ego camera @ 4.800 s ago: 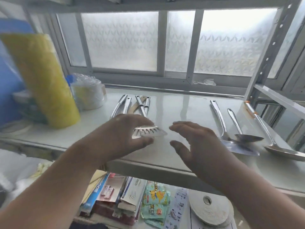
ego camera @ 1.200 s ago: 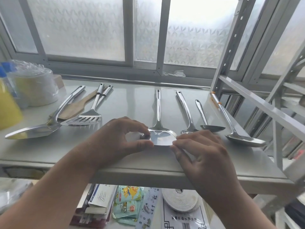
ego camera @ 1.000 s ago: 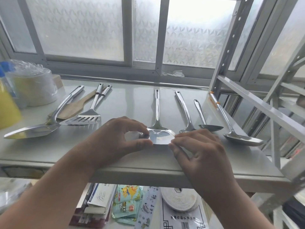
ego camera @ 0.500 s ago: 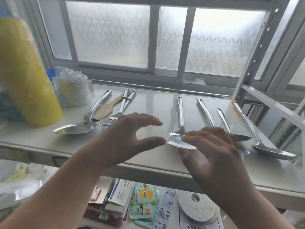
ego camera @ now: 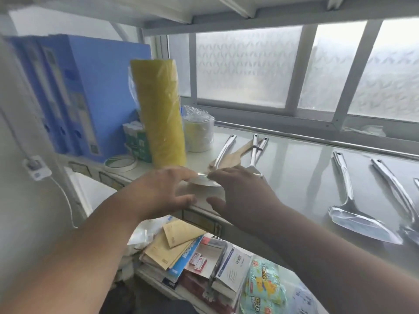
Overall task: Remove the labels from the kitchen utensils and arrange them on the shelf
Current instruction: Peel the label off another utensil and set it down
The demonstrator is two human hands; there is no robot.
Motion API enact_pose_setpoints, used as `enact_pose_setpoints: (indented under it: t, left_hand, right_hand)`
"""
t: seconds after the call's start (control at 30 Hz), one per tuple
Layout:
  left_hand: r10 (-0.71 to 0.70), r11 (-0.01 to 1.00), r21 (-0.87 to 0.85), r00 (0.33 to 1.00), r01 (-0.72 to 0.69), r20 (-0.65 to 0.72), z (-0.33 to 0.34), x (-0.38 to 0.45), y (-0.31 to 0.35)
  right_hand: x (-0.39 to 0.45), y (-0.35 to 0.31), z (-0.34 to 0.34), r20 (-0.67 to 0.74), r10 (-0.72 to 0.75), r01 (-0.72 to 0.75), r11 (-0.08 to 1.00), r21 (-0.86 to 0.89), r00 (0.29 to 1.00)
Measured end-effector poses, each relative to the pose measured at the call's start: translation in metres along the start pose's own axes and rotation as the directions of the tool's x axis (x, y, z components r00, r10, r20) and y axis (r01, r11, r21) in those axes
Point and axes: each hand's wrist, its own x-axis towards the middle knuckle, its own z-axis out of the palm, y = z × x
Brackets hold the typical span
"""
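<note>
Shelf [ego camera: 294, 168], white, glossy: both hands at its front edge over the bowl of a steel spoon [ego camera: 205, 181], handle running to 1 o'clock; left hand [ego camera: 163, 191] and right hand [ego camera: 240, 193] each with fingers extended and loosely spread, fingertips at the spoon's bowl, though no firm grip can be told. Wooden spatula [ego camera: 231, 157] and slotted turner [ego camera: 255, 155] just behind the spoon; solid steel turner [ego camera: 353, 214] well apart at 3 o'clock. Yellow roll [ego camera: 161, 112] upright at 11 o'clock, blue binders [ego camera: 68, 96] at 10 o'clock.
</note>
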Motion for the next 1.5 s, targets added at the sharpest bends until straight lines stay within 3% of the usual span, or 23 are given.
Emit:
enact_pose_setpoints:
  t: [0.13,0.23,0.37,0.47,0.57,0.67,0.9,1.3,1.5]
  left_hand:
    - [0.022,1.0,-0.011,0.985,-0.024,-0.173,0.014,0.009,-0.007]
    - [0.095,0.994,-0.012,0.933,-0.105,-0.347,0.025,0.011,-0.013]
    - [0.306,0.952,0.171,0.738,-0.255,-0.601,0.024,0.002,0.002]
    - [0.401,0.915,0.279,0.59,-0.291,-0.7,0.015,-0.002,0.025]
    - [0.456,0.886,0.319,0.506,-0.337,-0.732,0.011,0.005,0.05]
    - [0.482,0.86,0.299,0.462,-0.414,-0.744,0.013,0.022,0.076]
    - [0.522,0.804,0.227,0.468,-0.55,-0.713,0.046,0.06,0.132]
    - [0.572,0.739,0.13,0.514,-0.661,-0.64,0.084,0.058,0.152]
    - [0.522,0.705,-0.119,0.626,-0.699,-0.579,0.086,0.056,0.152]
  right_hand:
    - [0.024,-0.004,0.016,0.006,0.009,-0.008,0.99,-0.138,1.0]
    - [0.023,-0.003,0.023,-0.132,-0.099,0.078,0.985,-0.154,0.986]
    - [0.014,0.004,0.014,-0.34,-0.146,0.091,0.981,-0.173,0.929]
    - [0.003,0.013,-0.005,-0.449,-0.151,0.093,0.985,-0.149,0.881]
    - [-0.012,0.026,-0.024,-0.56,-0.181,0.12,0.982,-0.144,0.809]
    - [-0.029,0.046,-0.04,-0.603,-0.17,0.076,0.981,-0.179,0.779]
    - [-0.076,0.092,-0.058,-0.546,-0.013,-0.113,0.974,-0.197,0.838]
    - [-0.118,0.104,-0.045,-0.366,0.166,-0.255,0.944,-0.209,0.916]
    - [-0.131,0.102,-0.044,-0.379,0.209,-0.296,0.936,-0.188,0.902]
